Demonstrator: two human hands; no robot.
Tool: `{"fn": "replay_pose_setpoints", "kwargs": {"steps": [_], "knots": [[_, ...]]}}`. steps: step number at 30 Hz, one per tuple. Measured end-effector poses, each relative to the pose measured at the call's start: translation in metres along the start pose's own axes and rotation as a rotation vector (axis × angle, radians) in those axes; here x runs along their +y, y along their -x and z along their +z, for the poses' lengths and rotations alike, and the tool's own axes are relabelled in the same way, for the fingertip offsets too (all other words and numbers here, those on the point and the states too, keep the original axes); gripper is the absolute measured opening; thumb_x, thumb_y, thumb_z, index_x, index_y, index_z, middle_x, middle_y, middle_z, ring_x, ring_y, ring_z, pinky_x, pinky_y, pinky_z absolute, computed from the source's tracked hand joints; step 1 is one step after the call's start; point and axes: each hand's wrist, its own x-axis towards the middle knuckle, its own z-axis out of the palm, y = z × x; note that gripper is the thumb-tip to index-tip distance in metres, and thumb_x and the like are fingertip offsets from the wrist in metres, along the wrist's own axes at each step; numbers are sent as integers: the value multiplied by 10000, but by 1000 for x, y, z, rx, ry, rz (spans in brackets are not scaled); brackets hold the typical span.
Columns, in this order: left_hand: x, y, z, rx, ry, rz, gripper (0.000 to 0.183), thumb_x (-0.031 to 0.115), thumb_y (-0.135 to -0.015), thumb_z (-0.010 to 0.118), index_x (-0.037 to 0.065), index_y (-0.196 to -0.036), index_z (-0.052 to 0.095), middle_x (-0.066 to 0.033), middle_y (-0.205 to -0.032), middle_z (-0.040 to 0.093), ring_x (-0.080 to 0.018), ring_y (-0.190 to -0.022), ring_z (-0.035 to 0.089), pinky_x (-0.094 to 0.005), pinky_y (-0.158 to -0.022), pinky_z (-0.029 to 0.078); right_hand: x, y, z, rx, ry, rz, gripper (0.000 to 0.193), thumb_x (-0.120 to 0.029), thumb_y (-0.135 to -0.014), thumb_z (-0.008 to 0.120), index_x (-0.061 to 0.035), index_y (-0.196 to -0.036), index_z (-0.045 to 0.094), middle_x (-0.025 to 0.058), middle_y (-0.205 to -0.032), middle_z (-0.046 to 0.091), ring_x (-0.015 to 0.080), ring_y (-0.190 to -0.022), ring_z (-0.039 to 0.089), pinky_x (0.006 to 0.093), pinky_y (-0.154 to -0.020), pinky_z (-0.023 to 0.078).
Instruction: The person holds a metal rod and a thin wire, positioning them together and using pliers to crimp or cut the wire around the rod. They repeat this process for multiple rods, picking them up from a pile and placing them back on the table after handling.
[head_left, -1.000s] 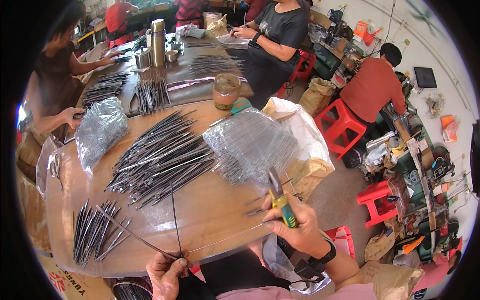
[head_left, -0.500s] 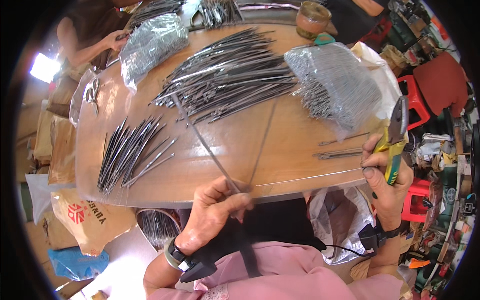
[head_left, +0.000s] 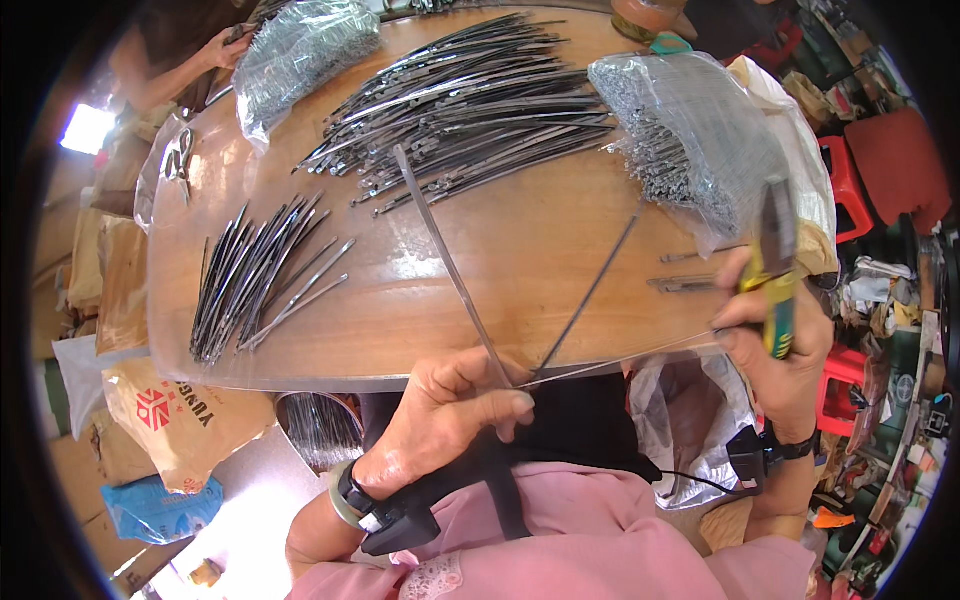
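My left hand (head_left: 450, 405) pinches a narrow grey metal strip (head_left: 447, 260) just past the table's near edge. A second, darker strip (head_left: 590, 290) slants up and right from the same fingertips, making a V; whether the two are joined there is hidden. In my right hand (head_left: 775, 345) are pliers (head_left: 778, 250) with yellow and green handles, jaws pointing up, blurred by motion. Its thumb and forefinger also pinch a thin wire (head_left: 630, 356), whose far end meets the strips at my left fingertips. Several short strips (head_left: 685, 284) lie on the table beside my right hand.
A big heap of dark strips (head_left: 460, 110) covers the table's far middle, with a smaller bundle (head_left: 250, 280) at left. Plastic bags of metal pieces (head_left: 300, 60) and thin wires (head_left: 690, 140) flank the heap. Scissors (head_left: 180, 165) lie far left; another person's hand (head_left: 228, 48) is beyond.
My left hand has shifted right with the strips, and they have swung rightward. The wire's end, earlier apart from my left fingers, now reaches them. The view has moved, so the table sits higher.
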Motion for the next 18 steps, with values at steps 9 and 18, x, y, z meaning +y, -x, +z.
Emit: {"fn": "replay_pose_setpoints", "kwargs": {"steps": [9, 18], "knots": [[11, -2, 7, -111, -54, -312, 99, -11, -859, 669, -68, -935, 641, -105, -754, 675, -140, -610, 633, -248, -610, 498, -10, -34, 42, -299, 287, -341, 252, -87, -642, 740, 6, -854, 640, 130, -996, 588, 297, -929, 589, 479, -910, 389], [5, 3, 3, -119, -56, -337, 118, -20, -865, 659, -73, -971, 648, -117, -824, 679, -152, -654, 648, -254, -640, 510, 3, -23, 57, -409, 230, -267, 236, -29, -650, 710, 14, -874, 648, 128, -993, 589, 306, -909, 552, 455, -915, 389]]}}
